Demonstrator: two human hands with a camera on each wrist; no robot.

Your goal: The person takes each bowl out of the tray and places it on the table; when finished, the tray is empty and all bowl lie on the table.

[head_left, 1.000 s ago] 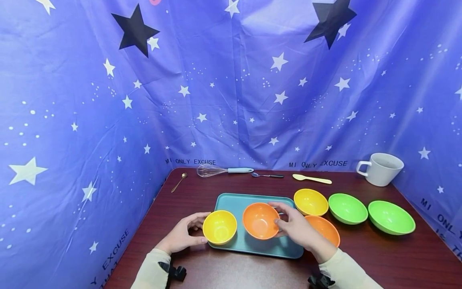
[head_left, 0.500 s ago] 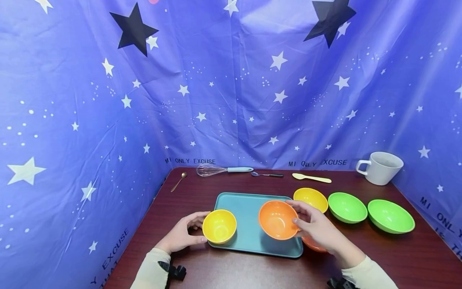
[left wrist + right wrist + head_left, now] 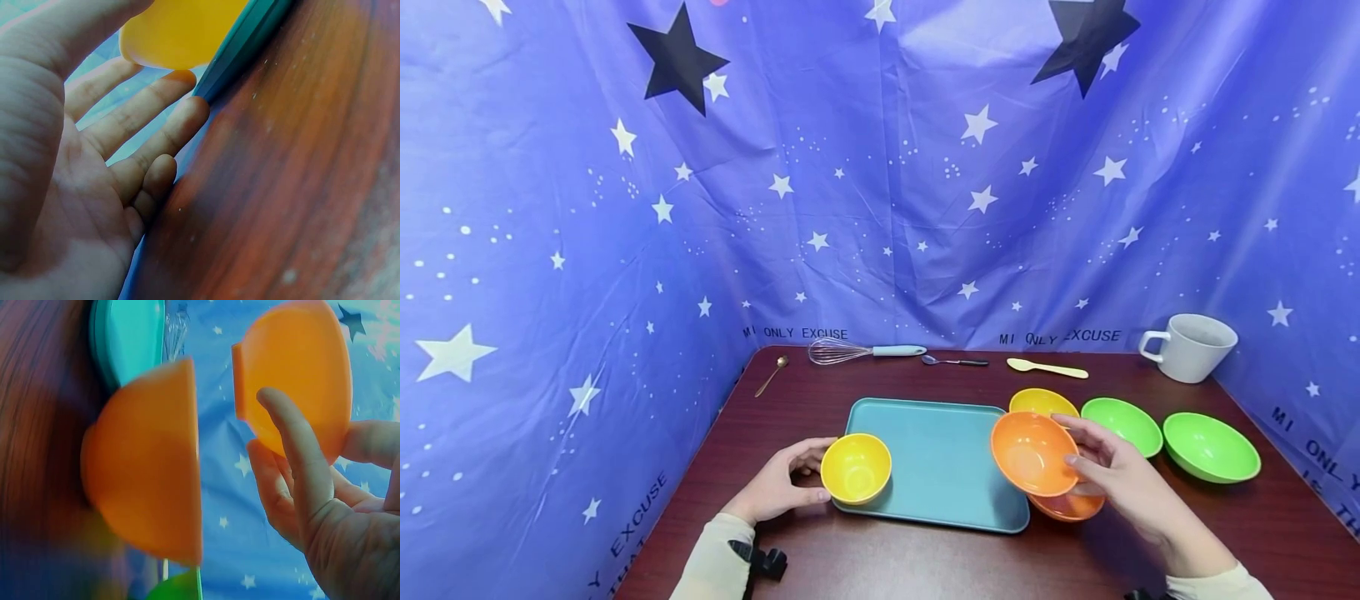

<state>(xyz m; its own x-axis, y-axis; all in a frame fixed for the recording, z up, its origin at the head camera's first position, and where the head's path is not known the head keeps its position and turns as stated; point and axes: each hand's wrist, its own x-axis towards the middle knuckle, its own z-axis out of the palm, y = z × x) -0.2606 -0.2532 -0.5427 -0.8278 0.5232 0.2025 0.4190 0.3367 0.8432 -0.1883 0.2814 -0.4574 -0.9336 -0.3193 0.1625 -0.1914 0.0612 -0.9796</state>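
right hand (image 3: 1123, 483) is gripping the orange bowl (image 3: 1033, 452) by its rim, fingers curled round the far edge, thumb on the near side. it is holding the bowl tilted in the air, off the right edge of the teal tray (image 3: 936, 462) and directly above the second orange bowl (image 3: 1070, 505) sitting on the worktop (image 3: 865, 567). in the right wrist view the two bowls are showing a clear gap, not nested, not touching.

left hand (image 3: 782, 487) is cupping the small yellow bowl (image 3: 855, 468) at the tray's front-left corner, fingers loosely curled against its side. from the left wrist view i can't tell how firm that grip is.

handling: bowl is looking like thin rigid plastic, so light, stiff, smooth and probably a bit slippery. not fragile. rim pinch is working fine; best hold is rim plus outer wall.

vs 1.0 s ago: orange bowl was over the middle of the tray, now it's past the right edge and over the other orange one. right arm has been swinging outward with it. left hand and yellow bowl are unchanged.

further out: another yellow bowl (image 3: 1039, 402) behind, two green bowls (image 3: 1122, 423) to the right, white mug (image 3: 1191, 347), whisk (image 3: 850, 351), spoons along the back edge.
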